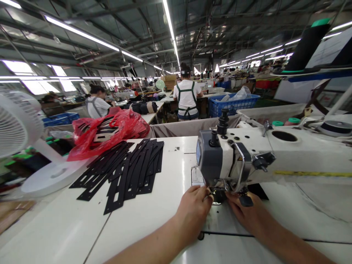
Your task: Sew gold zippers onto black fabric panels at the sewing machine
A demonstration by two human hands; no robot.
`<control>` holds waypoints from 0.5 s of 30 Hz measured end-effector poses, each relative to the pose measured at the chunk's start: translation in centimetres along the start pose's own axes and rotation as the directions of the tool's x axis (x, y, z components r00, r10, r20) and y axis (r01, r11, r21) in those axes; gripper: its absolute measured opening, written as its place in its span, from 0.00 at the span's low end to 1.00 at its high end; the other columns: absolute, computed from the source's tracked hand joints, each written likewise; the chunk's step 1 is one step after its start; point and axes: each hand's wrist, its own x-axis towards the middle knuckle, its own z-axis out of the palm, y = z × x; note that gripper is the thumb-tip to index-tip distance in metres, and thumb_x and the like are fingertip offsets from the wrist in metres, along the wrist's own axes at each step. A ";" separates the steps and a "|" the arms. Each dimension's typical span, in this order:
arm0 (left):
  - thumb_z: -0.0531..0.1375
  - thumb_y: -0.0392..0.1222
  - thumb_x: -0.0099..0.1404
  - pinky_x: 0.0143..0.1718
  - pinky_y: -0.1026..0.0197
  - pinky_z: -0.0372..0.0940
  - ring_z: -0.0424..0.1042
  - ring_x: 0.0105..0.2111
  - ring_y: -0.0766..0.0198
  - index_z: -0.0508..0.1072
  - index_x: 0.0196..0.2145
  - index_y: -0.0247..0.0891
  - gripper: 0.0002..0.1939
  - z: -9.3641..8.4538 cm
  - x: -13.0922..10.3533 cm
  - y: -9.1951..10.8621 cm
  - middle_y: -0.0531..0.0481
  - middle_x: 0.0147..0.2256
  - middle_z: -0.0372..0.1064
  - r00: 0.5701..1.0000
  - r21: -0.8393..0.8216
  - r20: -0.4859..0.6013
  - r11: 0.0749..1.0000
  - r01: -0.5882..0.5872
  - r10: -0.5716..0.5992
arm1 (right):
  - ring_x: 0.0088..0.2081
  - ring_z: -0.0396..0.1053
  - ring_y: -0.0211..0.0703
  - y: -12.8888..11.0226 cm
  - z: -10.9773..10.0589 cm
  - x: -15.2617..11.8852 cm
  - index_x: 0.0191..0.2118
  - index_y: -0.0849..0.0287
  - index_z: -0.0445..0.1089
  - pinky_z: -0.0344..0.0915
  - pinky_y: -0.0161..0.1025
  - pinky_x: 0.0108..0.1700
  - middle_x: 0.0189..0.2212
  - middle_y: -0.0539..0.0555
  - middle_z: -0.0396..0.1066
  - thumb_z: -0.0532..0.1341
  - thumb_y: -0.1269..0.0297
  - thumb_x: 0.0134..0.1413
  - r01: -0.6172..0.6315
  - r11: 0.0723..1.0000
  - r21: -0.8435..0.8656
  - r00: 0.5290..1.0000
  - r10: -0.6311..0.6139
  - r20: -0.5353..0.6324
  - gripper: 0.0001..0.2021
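Holding two bare hands close under the head of a white-and-grey sewing machine (pixel 302 150), to the right of the centre of the frame. Bending the fingers of the left hand (pixel 194 209) inward, with thumb and forefinger near together, just beside the needle area. Cannot tell if this grip has something between the fingertips, because of being turned away from view. Reaching under the machine head from the other side with the right hand (pixel 251 212), fingers stretched forward and partly covered by the machine parts; cannot tell how far open this grip is, or what is inside it.

Seeing just beyond the right hand a flat black piece (pixel 260 191), lying on the white tabletop (pixel 154 227), partly hidden; cannot tell if touching the hand.

Finding left of the centre many flat black strips (pixel 140 168) with long cut-outs and small holes, overlapping in a loose pile. Noticing behind them an open red plastic bag (pixel 132 124), and at the left edge a white fan (pixel 16 121). Seeing also a cone of black thread (pixel 305 47) at the upper right, a blue basket (pixel 233 106) behind the machine, and near the upper centre a person in a white shirt (pixel 187 91), turned away.
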 end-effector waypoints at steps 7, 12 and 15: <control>0.55 0.30 0.61 0.45 0.56 0.66 0.69 0.39 0.60 0.70 0.35 0.34 0.06 1.0 0.0 -0.6 0.46 0.35 0.70 1.000 -0.026 -0.024 1.000 -0.006 0.005 | 0.34 0.71 0.47 1.4 -0.9 0.0 0.33 0.60 0.70 0.70 0.41 0.36 0.30 0.58 0.72 0.51 0.71 0.54 0.002 0.996 -0.089 1.000 -0.002 -0.001 0.10; 0.54 0.30 0.61 0.49 0.54 0.63 0.69 0.43 0.60 0.70 0.37 0.36 0.08 -0.7 -0.5 -0.1 0.47 0.38 0.71 0.999 -0.049 -0.033 0.999 0.006 -0.007 | 0.31 0.70 0.53 0.4 -3.8 -2.6 0.32 0.62 0.70 0.69 0.49 0.32 0.30 0.62 0.72 0.49 0.73 0.52 0.011 0.936 -0.352 0.998 -0.030 -0.047 0.12; 0.55 0.42 0.64 0.57 0.48 0.54 0.60 0.54 0.55 0.64 0.50 0.34 0.18 -2.3 -1.4 2.0 0.44 0.47 0.68 0.996 -0.088 -0.002 0.992 -0.085 0.085 | 0.28 0.71 0.49 -3.2 -3.8 -4.5 0.32 0.60 0.70 0.68 0.42 0.29 0.28 0.58 0.74 0.48 0.78 0.49 0.208 0.867 -0.452 0.969 -0.245 -0.024 0.15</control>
